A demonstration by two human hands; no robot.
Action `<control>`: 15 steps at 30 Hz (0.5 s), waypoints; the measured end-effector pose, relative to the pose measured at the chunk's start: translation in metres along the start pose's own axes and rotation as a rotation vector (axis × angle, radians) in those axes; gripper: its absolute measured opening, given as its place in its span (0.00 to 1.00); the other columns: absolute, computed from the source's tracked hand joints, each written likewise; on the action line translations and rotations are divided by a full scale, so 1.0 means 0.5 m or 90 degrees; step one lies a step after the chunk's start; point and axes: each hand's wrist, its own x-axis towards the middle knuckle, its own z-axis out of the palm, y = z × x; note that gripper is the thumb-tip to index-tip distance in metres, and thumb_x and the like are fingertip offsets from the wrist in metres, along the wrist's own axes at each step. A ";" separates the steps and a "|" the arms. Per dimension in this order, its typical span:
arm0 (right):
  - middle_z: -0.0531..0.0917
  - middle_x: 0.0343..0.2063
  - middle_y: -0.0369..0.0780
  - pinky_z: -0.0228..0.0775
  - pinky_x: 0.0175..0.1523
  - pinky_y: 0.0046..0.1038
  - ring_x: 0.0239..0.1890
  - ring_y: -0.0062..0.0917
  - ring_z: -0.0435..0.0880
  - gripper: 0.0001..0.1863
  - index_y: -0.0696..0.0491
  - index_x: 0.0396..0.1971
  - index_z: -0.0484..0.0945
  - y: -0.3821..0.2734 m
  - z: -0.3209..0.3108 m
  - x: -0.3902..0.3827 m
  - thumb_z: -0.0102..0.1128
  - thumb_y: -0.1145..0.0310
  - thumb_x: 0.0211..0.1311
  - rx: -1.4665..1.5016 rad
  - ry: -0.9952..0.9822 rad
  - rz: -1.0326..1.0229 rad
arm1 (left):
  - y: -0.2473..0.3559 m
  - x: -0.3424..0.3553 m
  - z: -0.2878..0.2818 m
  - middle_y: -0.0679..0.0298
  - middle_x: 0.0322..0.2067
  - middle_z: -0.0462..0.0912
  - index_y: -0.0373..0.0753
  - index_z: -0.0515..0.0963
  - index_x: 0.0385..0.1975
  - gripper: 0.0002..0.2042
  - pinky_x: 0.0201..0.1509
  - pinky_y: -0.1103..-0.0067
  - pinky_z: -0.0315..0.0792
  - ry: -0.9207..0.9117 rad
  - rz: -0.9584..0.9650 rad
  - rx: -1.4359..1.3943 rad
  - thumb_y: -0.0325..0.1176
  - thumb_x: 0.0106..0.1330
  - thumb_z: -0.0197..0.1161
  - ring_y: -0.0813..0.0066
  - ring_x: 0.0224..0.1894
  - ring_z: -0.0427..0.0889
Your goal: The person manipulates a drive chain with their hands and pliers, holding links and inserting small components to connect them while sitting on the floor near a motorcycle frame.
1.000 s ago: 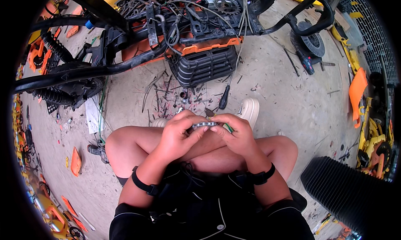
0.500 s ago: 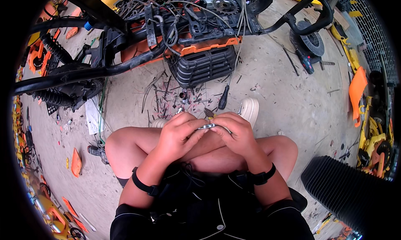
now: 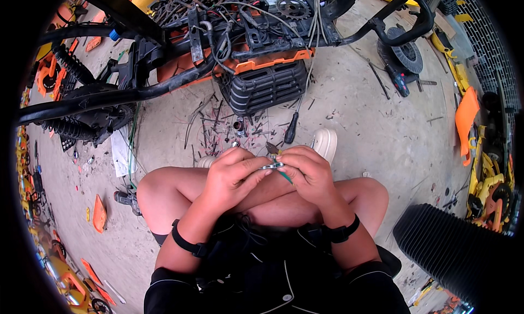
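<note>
Taking the piece between my fingers as the centre of the dial, a curved orange piece (image 3: 99, 213) lies on the concrete floor (image 3: 164, 142) between eight and nine o'clock. Next, at about nine, there's a white sheet (image 3: 124, 154) with thin green wire beside it. The black tubular frame (image 3: 103, 99) starts at ten and sweeps across over the top of the dial.

My left hand (image 3: 233, 172) comes just inside nine, fingers curled, thumb and forefinger closed on the near end of a small silvery metal part (image 3: 271, 166). That part sits at dead centre, above my crossed legs (image 3: 180, 196), bridging the gap between both hands. Straight up at twelve is a black slatted housing (image 3: 270, 87), with scraps scattered on the floor below it. Just beside the part, also at twelve, a pliers head (image 3: 272, 148) shows; I can't tell whether it rests on the floor or in my grip. A green strip shows at about five, under my right thumb.

At one lies a dark-handled screwdriver (image 3: 292, 128). My right hand (image 3: 307, 171), at three, pinches the part's other end between thumb and forefinger. Further right come my pale shoe (image 3: 325, 144) at two, a drill (image 3: 401, 84) well beyond it, and a black ribbed object (image 3: 447, 251) at four.
</note>
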 end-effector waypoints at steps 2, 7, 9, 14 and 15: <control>0.86 0.37 0.44 0.78 0.47 0.31 0.40 0.35 0.85 0.10 0.59 0.40 0.84 0.000 0.001 0.000 0.69 0.78 0.58 -0.003 -0.001 -0.001 | -0.002 -0.001 0.000 0.63 0.29 0.81 0.42 0.87 0.40 0.12 0.37 0.72 0.75 -0.002 0.007 0.007 0.28 0.54 0.74 0.65 0.31 0.80; 0.86 0.37 0.44 0.78 0.47 0.32 0.40 0.35 0.85 0.10 0.59 0.39 0.84 -0.001 0.000 0.000 0.69 0.78 0.57 -0.021 0.002 -0.012 | -0.004 -0.002 -0.001 0.63 0.29 0.81 0.42 0.87 0.40 0.12 0.37 0.72 0.75 -0.001 0.015 0.014 0.27 0.54 0.73 0.65 0.31 0.80; 0.86 0.37 0.44 0.78 0.46 0.32 0.40 0.35 0.85 0.10 0.59 0.39 0.84 -0.001 0.001 0.000 0.69 0.78 0.57 -0.027 0.003 -0.014 | -0.003 -0.003 -0.001 0.63 0.29 0.81 0.42 0.87 0.40 0.12 0.37 0.72 0.75 -0.002 0.011 0.018 0.27 0.54 0.73 0.65 0.32 0.80; 0.86 0.37 0.44 0.78 0.45 0.32 0.39 0.35 0.85 0.10 0.59 0.39 0.84 0.001 0.002 -0.001 0.69 0.78 0.56 -0.035 0.005 -0.016 | 0.005 -0.001 -0.003 0.63 0.29 0.81 0.41 0.86 0.39 0.12 0.37 0.72 0.75 -0.005 -0.015 0.022 0.27 0.54 0.73 0.65 0.31 0.80; 0.86 0.37 0.44 0.78 0.45 0.31 0.39 0.35 0.85 0.10 0.59 0.39 0.84 0.002 0.002 -0.002 0.69 0.78 0.56 -0.035 0.001 -0.013 | 0.005 -0.001 -0.002 0.63 0.29 0.81 0.41 0.86 0.39 0.12 0.37 0.72 0.75 -0.002 -0.016 0.020 0.27 0.54 0.73 0.65 0.31 0.80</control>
